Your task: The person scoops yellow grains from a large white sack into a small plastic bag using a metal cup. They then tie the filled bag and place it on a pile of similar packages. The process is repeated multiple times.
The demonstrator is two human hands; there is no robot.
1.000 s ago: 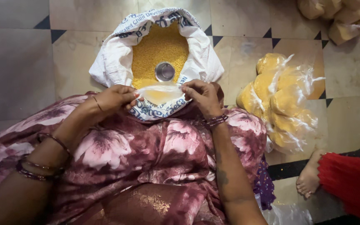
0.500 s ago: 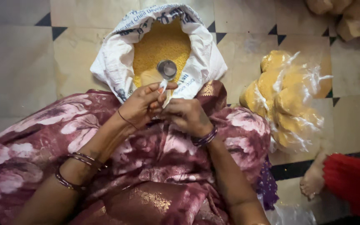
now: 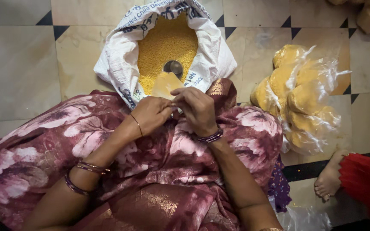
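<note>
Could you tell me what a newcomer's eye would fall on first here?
Probably the open white sack of yellow grain at top centre, a metal cup sunk in it. Just below, the left hand and right hand pinch a small filled bag; more packed bags lie right.

Open sack [image 3: 120, 64] lies ahead of both hands, grain [image 3: 165, 42] and cup [image 3: 173, 67] inside; filled packets [image 3: 300, 98] piled right.

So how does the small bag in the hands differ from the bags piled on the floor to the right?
The small bag is held up at the open sack's mouth by the left hand and right hand; the piled bags lie untouched on the tiled floor. The small bag is single and looks flatter; the piled bags are several and bulge. Both are clear plastic showing yellow contents.
</note>
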